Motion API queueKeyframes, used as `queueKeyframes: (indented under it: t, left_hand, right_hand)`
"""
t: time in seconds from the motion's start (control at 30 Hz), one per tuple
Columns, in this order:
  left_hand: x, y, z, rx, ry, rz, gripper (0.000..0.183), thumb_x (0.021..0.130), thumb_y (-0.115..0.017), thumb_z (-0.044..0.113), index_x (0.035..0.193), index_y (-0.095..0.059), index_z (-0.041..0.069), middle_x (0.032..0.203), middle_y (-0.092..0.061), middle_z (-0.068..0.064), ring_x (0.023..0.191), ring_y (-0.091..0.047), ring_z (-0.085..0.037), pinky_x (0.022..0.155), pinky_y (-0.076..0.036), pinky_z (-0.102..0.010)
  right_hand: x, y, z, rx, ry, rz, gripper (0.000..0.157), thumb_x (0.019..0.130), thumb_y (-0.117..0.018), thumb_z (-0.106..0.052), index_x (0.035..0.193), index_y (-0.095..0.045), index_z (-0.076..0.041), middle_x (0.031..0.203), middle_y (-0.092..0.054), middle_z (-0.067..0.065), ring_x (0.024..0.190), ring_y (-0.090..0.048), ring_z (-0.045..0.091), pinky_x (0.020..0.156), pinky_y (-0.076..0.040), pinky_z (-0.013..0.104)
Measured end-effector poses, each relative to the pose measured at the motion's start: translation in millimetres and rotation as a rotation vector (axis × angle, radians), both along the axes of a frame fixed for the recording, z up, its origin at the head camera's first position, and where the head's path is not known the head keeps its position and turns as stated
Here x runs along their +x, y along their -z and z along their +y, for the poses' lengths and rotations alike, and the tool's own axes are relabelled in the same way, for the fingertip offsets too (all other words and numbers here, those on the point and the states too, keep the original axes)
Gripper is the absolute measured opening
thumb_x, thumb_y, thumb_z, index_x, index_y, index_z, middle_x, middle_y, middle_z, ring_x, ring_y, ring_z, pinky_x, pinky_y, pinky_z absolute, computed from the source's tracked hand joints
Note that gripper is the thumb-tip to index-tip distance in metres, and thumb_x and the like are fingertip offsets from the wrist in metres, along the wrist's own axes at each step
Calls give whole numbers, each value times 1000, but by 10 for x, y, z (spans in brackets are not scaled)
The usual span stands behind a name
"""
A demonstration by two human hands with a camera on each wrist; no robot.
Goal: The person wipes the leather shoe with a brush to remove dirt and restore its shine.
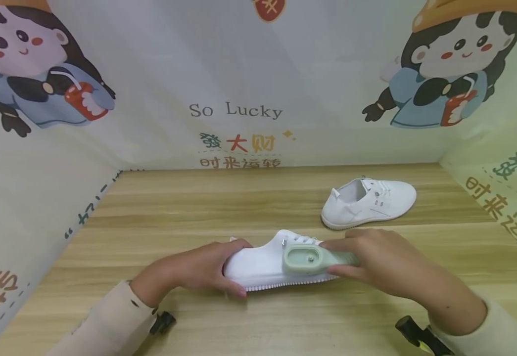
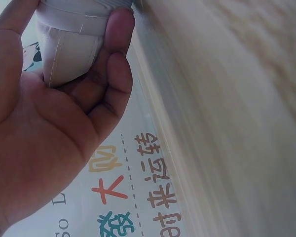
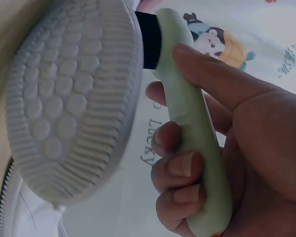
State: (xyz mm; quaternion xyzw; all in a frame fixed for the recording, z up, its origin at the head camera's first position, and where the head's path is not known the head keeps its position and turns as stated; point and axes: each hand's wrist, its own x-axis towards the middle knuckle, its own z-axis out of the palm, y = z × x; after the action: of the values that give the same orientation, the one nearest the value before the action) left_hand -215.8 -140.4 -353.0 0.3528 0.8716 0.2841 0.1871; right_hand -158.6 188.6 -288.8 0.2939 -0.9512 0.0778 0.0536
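Note:
A white lace-up shoe [image 1: 254,267] is held on its side edge over the wooden table, toe to the right. My left hand [image 1: 205,267] grips it round the heel, and the left wrist view shows the fingers curled about the heel [image 2: 71,52]. In my right hand [image 1: 383,262] is a pale green brush [image 1: 318,261], its handle [image 3: 197,138] wrapped by the fingers with the thumb along it. The brush's black bristles [image 3: 150,39] meet the shoe's upper side. Its ribbed, dotted sole [image 3: 64,98] faces the right wrist camera.
A second white shoe [image 1: 374,210] stands upright on the wooden table [image 1: 196,207], behind and to the right, toe pointing right. Printed cloth walls [image 1: 240,64] with cartoon figures and lettering enclose the table at the back and both sides.

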Motion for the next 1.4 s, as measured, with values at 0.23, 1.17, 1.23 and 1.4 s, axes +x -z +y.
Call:
queueKeyframes:
  t: [0.23,1.17,1.23,1.4]
  left_hand:
    - [14,8,0,-13,-7,3,70,66,-74,54,124,-41,32,98,-57,12,86,-55,-5,78,-43,-22]
    - [12,-11,3,-20,-10,11,71,67,-74,53,125,-40,31,99,-57,12,87,-54,-5,79,-43,-22]
    - [12,-13,3,-19,-9,10,71,67,-74,54,125,-40,31,98,-57,12,86,-54,-5,78,-43,-22]
    - [15,-16,5,-17,-8,-8,70,66,-73,55,124,-41,31,98,-57,11,86,-54,-6,78,-43,-23]
  right_hand:
    - [-6,-111,191,-2,18,-57,37,80,-63,-51,111,-66,-32,92,-66,-14,79,-58,1,66,-48,29]
    - [-8,-187,306,-29,26,-134,38,81,-59,-55,111,-65,-32,101,-65,-18,83,-57,-3,73,-50,29]
    - [-11,-154,262,-38,22,-122,40,81,-58,-57,111,-66,-31,102,-66,-15,87,-59,1,74,-50,31]
    - [-23,-49,141,-45,3,-99,43,82,-56,-57,113,-65,-29,103,-67,-11,93,-62,7,76,-51,35]
